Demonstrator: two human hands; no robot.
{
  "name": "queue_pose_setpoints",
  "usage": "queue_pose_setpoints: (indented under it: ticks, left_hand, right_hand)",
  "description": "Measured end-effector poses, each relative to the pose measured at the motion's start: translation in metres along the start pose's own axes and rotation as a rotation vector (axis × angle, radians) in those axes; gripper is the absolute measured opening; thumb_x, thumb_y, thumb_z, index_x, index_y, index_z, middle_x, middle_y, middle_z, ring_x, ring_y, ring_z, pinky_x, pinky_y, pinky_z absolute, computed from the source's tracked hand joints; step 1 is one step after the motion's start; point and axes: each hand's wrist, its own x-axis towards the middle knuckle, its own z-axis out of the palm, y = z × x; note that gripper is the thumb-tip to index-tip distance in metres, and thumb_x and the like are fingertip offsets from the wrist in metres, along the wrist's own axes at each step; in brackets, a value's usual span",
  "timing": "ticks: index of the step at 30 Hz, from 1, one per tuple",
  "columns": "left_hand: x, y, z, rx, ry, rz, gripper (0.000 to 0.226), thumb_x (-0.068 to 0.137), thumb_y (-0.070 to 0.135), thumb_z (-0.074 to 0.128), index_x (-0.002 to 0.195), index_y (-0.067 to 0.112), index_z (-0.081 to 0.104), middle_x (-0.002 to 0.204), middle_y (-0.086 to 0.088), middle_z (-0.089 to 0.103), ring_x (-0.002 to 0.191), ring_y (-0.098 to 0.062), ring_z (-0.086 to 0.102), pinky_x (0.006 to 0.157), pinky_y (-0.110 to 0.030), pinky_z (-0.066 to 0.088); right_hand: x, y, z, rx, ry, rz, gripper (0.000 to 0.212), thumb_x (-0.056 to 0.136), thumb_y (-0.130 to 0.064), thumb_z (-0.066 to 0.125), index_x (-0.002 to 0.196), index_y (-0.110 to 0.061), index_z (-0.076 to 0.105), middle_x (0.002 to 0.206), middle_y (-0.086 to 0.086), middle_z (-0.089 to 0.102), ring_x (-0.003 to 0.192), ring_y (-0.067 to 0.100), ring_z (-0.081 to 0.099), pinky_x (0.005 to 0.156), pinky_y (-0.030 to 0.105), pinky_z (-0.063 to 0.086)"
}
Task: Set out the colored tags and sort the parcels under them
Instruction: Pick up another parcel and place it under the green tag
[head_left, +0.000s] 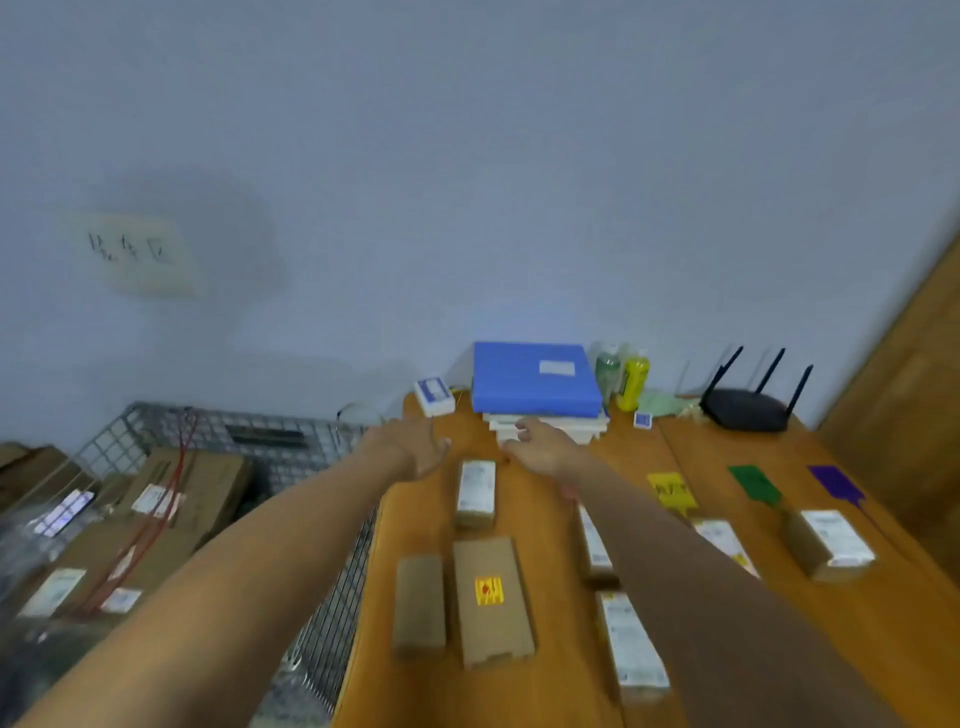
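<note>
Both your arms reach toward the blue parcel (535, 379) at the back of the table (883, 623). Your left hand (421, 447) hovers just in front of it and to its left, fingers straight, holding nothing. Your right hand (540, 447) is at the white stack (550, 428) under the blue parcel. Blur hides whether its fingers grip the stack or only touch it.

Watch that stack. If you pull from the bottom, the blue parcel could slide off, and the two bottles (634, 382) just to its right would likely be knocked over. Your right forearm also lies over a box (595, 540) in front of the blue parcel. Dragging the arm back low could push that box out of its column. The tags are thin and probably shift easily.

The count:
- **Tags:** three in a row, in front of the blue parcel and to its right: a yellow tag (670, 491), a green tag (753, 483) and a purple tag (836, 480).
- **Small boxes:** seven small boxes (475, 493) lie in front of the blue parcel. The green tag has none under it.
- **Router:** one router (748, 405) stands well to the right of the blue parcel.
</note>
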Motion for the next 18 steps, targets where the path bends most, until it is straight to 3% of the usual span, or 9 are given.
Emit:
queue_pose_setpoints:
  ticks: [6,11,14,16,18]
  left_hand:
    - [0.009,-0.033,0.088,-0.066,-0.155,-0.037,0.065,0.105,0.058,0.028,0.152,0.013,0.038,0.157,-0.016,0.042,0.142,-0.036,0.044,0.113,-0.053,0.04]
    - [0.012,-0.056,0.16,-0.141,-0.293,-0.139,0.067,0.105,0.057,0.029,0.155,0.013,0.034,0.159,-0.017,0.041,0.144,-0.036,0.042,0.115,-0.053,0.039]
    - [0.009,-0.063,0.196,-0.222,-0.342,-0.171,0.064,0.105,0.056,0.032,0.153,0.013,0.037,0.153,-0.016,0.048,0.139,-0.035,0.048,0.112,-0.05,0.043]
    - [0.005,-0.065,0.214,-0.284,-0.377,-0.169,0.065,0.104,0.058,0.033,0.153,0.015,0.038,0.149,-0.016,0.052,0.133,-0.034,0.053,0.109,-0.05,0.046]
    - [0.004,-0.068,0.236,-0.345,-0.415,-0.189,0.071,0.101,0.064,0.033,0.152,0.015,0.038,0.141,-0.015,0.058,0.124,-0.032,0.058,0.104,-0.049,0.049]
  right_hand:
    - [0.023,0.013,0.095,-0.014,-0.126,0.105,0.062,0.095,-0.044,0.057,0.149,-0.017,0.041,0.151,0.006,0.047,0.132,0.028,0.05,0.104,0.037,0.043]
    - [0.032,0.037,0.159,-0.002,-0.238,0.145,0.039,0.102,-0.036,0.05,0.134,-0.015,0.056,0.12,-0.001,0.055,0.116,0.023,0.054,0.089,0.031,0.038]
    - [0.033,0.06,0.198,0.021,-0.328,0.212,0.028,0.102,-0.034,0.05,0.118,-0.014,0.062,0.108,-0.001,0.054,0.105,0.021,0.058,0.084,0.031,0.039]
    - [0.033,0.072,0.218,0.046,-0.358,0.247,0.035,0.102,-0.034,0.05,0.126,-0.01,0.061,0.117,0.004,0.059,0.111,0.025,0.058,0.09,0.034,0.043]
    - [0.033,0.083,0.235,0.064,-0.382,0.282,0.028,0.101,-0.035,0.051,0.11,-0.013,0.066,0.104,0.006,0.063,0.096,0.023,0.061,0.083,0.036,0.046]
